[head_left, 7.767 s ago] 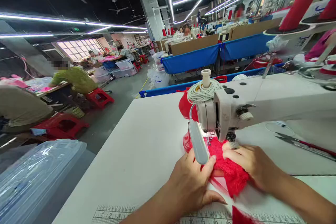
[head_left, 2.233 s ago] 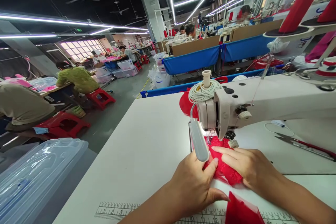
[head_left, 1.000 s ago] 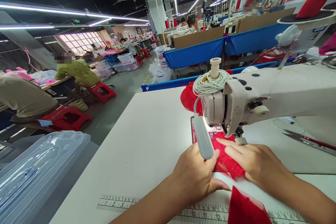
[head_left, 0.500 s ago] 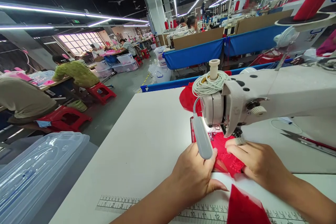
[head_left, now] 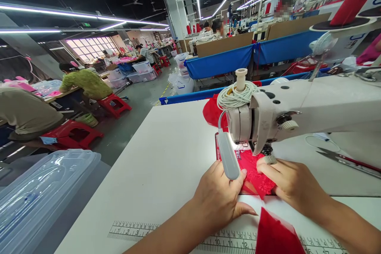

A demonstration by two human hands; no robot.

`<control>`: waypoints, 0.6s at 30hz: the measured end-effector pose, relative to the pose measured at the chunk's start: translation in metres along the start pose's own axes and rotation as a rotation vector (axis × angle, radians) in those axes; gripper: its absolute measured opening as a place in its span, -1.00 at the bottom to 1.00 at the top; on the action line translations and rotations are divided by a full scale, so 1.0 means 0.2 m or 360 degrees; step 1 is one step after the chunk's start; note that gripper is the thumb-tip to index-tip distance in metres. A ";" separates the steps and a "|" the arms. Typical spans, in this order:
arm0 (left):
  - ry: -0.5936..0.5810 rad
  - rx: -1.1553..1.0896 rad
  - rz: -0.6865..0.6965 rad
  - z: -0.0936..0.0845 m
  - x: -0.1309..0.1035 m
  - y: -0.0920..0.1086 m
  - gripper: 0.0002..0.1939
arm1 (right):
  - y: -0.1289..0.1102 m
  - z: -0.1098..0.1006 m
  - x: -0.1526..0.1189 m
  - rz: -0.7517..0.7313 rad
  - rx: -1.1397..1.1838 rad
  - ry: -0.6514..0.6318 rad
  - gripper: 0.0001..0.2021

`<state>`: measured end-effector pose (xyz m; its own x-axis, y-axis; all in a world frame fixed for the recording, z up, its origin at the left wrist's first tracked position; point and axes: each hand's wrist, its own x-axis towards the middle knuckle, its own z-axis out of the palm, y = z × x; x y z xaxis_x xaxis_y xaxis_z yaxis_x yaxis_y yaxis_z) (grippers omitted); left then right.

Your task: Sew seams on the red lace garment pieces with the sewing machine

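Well leftward, tabletop edge (head_left: 115, 166); left hand (head_left: 216, 194), right hand (head_left: 290, 178) touch red lace (head_left: 256, 175).

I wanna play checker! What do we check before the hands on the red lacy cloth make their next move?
1. Left hand touching the red lacy cloth: ok.
2. Right hand at the cloth's right side: ok.
3. Scissors apart from the cloth: ok, lying off to the right.
4. Ruler markings all showing: not ok, the left forearm covers some.
5. Needle tip in the cloth: cannot tell, too small.
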<state>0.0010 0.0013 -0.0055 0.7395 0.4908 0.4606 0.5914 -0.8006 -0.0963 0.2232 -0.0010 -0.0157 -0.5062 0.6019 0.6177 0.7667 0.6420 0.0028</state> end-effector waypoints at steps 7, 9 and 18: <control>0.0052 0.0094 -0.0002 0.01 0.01 -0.02 -0.19 | 0.00 0.01 0.01 0.0039 -0.0043 -0.0004 -0.60; 0.0073 0.0132 0.0037 0.01 0.02 -0.01 -0.25 | 0.00 0.01 0.01 0.0077 -0.0063 -0.0053 -0.57; 0.0136 0.0110 0.0080 0.02 0.06 0.01 -0.73 | -0.07 -0.02 -0.02 -0.0007 -0.0083 -0.0084 -0.60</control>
<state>0.0131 0.0066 -0.0044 0.7407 0.4171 0.5268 0.5769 -0.7966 -0.1804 0.2172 -0.0146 -0.0145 -0.5285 0.6241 0.5754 0.7833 0.6198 0.0472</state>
